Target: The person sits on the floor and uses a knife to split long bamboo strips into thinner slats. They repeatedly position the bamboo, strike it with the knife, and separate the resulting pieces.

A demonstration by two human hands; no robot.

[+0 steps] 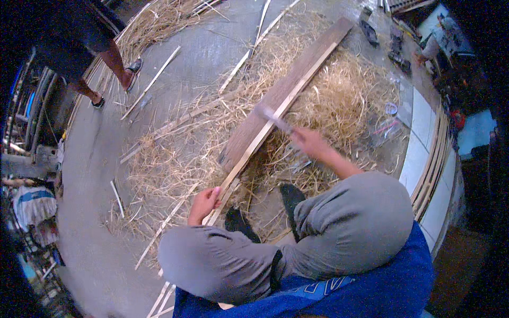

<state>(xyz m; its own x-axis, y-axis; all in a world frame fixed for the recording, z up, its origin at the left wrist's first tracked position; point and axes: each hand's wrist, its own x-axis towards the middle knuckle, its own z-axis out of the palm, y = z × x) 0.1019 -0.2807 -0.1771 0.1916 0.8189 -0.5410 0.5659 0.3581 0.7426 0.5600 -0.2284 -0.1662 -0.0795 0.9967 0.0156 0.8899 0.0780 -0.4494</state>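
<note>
1. Head view: find the pale strip [249, 152] along the right edge of the dark board [299, 71].
2. Probably light, springy, prone to splinter; best held low, clear of the knife-like tool [281, 124].
3. Pinched low by the left hand [204, 204]; crossed by the tool, grasped in the right hand [309, 142].
4. Cannot tell tool outline, motion-blurred, or strip's lower end.

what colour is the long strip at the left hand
The strip is pale cream-yellow, clearest in the head view.

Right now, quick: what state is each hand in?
Left hand: closed on the pale strip.
Right hand: closed, holding a motion-blurred tool, exact kind unclear.
</note>
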